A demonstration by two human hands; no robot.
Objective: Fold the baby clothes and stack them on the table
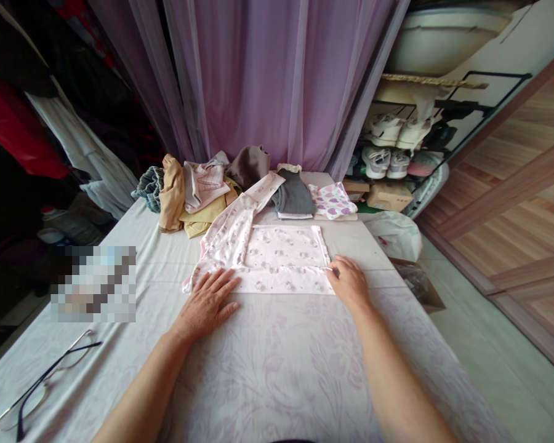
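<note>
A pale pink printed long-sleeved shirt (279, 252) lies partly folded on the cloth-covered table (277, 363). One sleeve stretches up and away toward the piled clothes. My left hand (210, 298) rests flat, fingers spread, on the shirt's near left edge. At the near right corner, my right hand (349, 280) pinches the fabric between thumb and fingers. Just beyond the shirt lie folded dark grey trousers (293, 194) and a folded cloth with purple and pink hearts (332, 200).
Crumpled clothes, including a tan garment (170, 194) and a brown one (249, 166), lie at the table's far left. Eyeglasses (41, 381) rest near left. Beyond hangs a purple curtain (268, 80); a shoe rack with white sneakers (383, 163) stands right.
</note>
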